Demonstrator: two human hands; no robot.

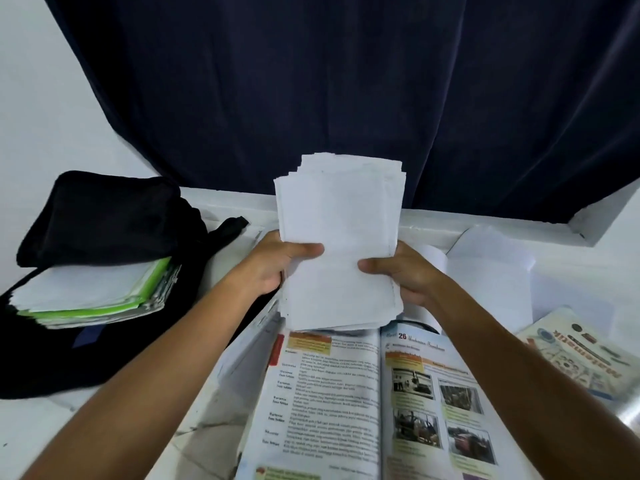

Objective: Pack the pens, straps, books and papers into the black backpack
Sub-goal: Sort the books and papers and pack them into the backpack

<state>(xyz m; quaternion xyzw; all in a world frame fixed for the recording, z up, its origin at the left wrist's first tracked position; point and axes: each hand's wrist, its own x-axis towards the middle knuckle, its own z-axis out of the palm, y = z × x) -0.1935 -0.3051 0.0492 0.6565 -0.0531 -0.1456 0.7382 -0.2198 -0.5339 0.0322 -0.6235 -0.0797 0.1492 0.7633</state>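
Both grips are clamped on a thick stack of white paper sheets (341, 244), held upright at the centre of the frame. The left hand (277, 263) pinches the stack's left edge, thumb across the front face; the right hand (403, 271) pinches the right edge the same way, its fingers hidden behind the sheets. The stack's lower edge hangs just above an open illustrated textbook (374, 403) lying flat on the white bench (114, 424) in the lower middle. At the left of the frame the black fabric backpack (100, 216) lies open, with a pile of green-edged books and papers (100, 292) inside its mouth. To the right lie loose white sheets (491, 265) and, at the right edge, a pale book with a printed cover (581, 358). A dark navy curtain (346, 81) fills the upper part of the frame.
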